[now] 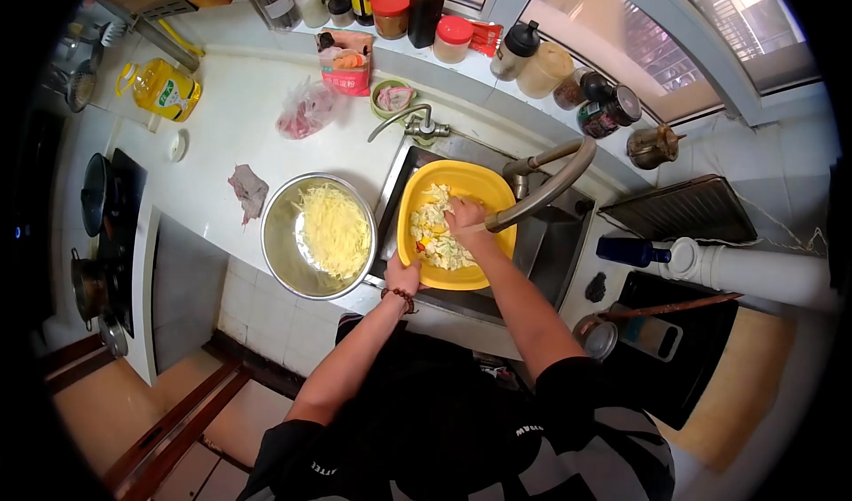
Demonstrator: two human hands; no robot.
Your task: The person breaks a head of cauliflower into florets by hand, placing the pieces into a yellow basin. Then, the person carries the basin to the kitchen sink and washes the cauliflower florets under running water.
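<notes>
A yellow plastic basin (497, 268) sits over the sink and holds pale, chopped pieces that look like cauliflower (444, 251), with a few yellow and red bits among them. My left hand (402, 275) grips the basin's near left rim; a beaded bracelet circles that wrist. Inside the basin, my right hand (468, 214) is curled down among the pale pieces, its fingertips partly hidden. The thick curved tap (555, 181) ends right over my right wrist, and a stream of water seems to come from it. Left of the basin stands a steel bowl (277, 235) of pale yellow shreds (335, 235).
A steel sink (555, 257) lies beneath the basin, with a thin tap (426, 126) behind. On the counter are a grey cloth-like piece (248, 192), a plastic bag (306, 110) and an oil bottle (166, 90). Jars and bottles line the windowsill (484, 79). A black tray (692, 350) is at right.
</notes>
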